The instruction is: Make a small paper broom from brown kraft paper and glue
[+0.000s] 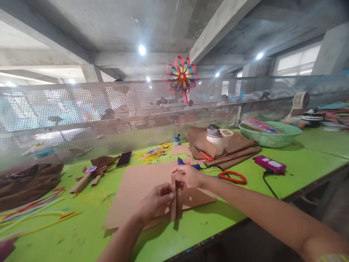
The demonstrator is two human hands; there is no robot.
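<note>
My left hand (156, 201) and my right hand (187, 177) both pinch a narrow strip of brown paper (176, 203), which hangs upright between them. The right hand grips its top end and the left holds it lower down on the side. Beneath them a large brown cardboard sheet (136, 185) lies flat on the green table (81, 233). A blue-handled tool (188, 163) lies just beyond my right hand.
Red scissors (232, 177), a pink device with a black cable (269, 164), folded brown paper with a bottle (216, 139), a green basket (269, 135), a phone (124, 159), rolled paper pieces (89, 176) and coloured strips (32, 209) lie around. A perforated metal screen (109, 112) with a paper flower (181, 77) backs the table.
</note>
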